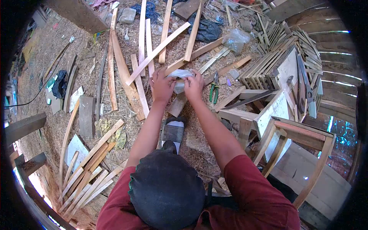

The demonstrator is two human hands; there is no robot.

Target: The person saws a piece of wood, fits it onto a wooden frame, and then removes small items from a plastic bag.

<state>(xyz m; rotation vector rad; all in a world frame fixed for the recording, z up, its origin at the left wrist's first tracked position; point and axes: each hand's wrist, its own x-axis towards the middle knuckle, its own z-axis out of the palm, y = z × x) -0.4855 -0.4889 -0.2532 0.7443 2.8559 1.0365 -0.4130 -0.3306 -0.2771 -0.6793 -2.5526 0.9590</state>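
Out in front of me, both hands hold a clear plastic bag [181, 73] with something inside that I cannot make out. My left hand [163, 85] has its fingers closed on the bag's left side. On the opposite side my right hand [194, 85] pinches the plastic. Below the bag a short wooden board [178, 105] lies on the ground. Green-handled pliers [214, 92] rest just to the right of my right hand. Several pale wood strips [157, 53] lie beyond and left of my left hand.
Shavings cover the ground [88, 46]. At right are stacked slats [268, 63], a handsaw [304, 82] and a wooden frame [303, 134]. More strips [90, 168] are piled lower left. A black plastic bag [207, 30] and a crumpled clear bag [235, 40] lie farther off.
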